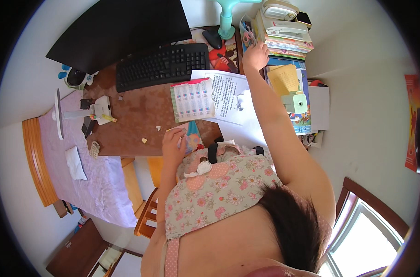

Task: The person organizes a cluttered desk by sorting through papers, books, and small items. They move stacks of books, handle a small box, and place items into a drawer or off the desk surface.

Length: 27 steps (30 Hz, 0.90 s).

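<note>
My right hand (256, 56) reaches to the back right, beside a clear holder (243, 25) with pens in it. Pink-handled scissors (248, 37) stand in that holder, right by my fingertips; whether I touch them is not plain. Close to the desk's front edge is my left hand (174, 138), its fingers bent over a colourful card or booklet (193, 134). What those fingers pinch is too small to make out. Beyond it, a small printed booklet (193, 100) with a torn pink top edge overlaps white printed sheets (230, 99), which pass under my right forearm.
A black keyboard (161, 66), a monitor (122, 34) and a mouse (212, 39) fill the back. Stacked books (288, 44) and a mint-green device (294, 103) stand on the right. Paper scraps (144, 140) lie on the brown desk (131, 120); a tablet stand (99, 111) is leftward.
</note>
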Motion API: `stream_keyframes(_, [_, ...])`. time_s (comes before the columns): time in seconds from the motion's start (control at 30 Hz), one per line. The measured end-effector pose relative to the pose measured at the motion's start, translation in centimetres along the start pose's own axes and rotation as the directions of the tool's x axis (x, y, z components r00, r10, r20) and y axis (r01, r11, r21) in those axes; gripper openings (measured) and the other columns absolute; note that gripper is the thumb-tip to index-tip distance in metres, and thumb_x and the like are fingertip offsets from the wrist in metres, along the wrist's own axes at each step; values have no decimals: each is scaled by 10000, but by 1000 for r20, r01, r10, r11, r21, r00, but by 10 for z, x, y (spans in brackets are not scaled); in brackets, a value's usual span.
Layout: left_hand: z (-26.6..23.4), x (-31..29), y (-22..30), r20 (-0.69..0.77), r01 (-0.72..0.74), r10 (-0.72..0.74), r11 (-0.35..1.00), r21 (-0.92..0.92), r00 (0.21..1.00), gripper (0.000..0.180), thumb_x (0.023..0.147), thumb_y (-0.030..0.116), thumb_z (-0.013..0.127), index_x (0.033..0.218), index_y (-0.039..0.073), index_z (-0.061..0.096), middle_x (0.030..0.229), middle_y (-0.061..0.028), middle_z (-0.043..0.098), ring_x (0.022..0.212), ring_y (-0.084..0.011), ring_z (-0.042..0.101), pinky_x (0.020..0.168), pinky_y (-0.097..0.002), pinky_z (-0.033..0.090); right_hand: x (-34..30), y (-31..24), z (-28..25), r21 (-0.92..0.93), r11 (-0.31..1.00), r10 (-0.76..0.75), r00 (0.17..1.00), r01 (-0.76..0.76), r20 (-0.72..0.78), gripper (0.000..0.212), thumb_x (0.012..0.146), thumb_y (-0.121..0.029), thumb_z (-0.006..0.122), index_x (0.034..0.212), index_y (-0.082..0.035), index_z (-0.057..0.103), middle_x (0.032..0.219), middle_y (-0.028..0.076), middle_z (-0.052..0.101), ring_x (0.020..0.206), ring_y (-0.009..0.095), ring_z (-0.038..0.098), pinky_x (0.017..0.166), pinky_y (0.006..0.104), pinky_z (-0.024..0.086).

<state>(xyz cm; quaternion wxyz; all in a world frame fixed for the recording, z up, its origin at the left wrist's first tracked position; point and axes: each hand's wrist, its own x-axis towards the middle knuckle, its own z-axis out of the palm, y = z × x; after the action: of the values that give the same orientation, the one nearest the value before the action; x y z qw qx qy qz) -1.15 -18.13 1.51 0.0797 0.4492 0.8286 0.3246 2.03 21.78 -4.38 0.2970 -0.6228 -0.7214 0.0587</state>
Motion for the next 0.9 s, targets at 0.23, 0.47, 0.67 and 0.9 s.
stream_keyframes(0.23, [8,4,-3,79,-24,24,1000,-2,997,183,767,71,626,948,45,638,1037,-92,603,988,-287,560,849,-383,443,-3,4,-13,89,995,34,999,-34,-6,340,771,-251,599,1025,-36,533,1031,124,548,995,315,522,775,444,442])
stream_keyframes(0.47, [8,14,0,113,-40,44,999,-37,993,187,778,56,623,963,37,636,1047,-105,600,987,-301,554,856,-370,446,7,7,-13,190,975,76,981,-111,181,202,826,-241,550,893,-62,614,854,141,639,805,339,604,685,446,488])
stream_keyframes(0.67, [4,10,-1,131,-5,9,1000,-28,991,194,778,58,621,970,40,637,1058,-107,595,994,-302,552,859,-366,444,1,14,-37,314,945,-109,994,93,34,183,843,-225,551,861,-65,637,777,156,642,739,351,612,666,434,483])
stream_keyframes(0.9, [8,4,-5,154,-4,9,999,-32,988,191,781,51,617,971,42,637,1073,-104,596,1010,-298,551,865,-368,441,-26,19,-48,551,835,-37,998,1,55,174,850,-194,556,891,-42,629,787,171,637,743,360,606,674,433,474])
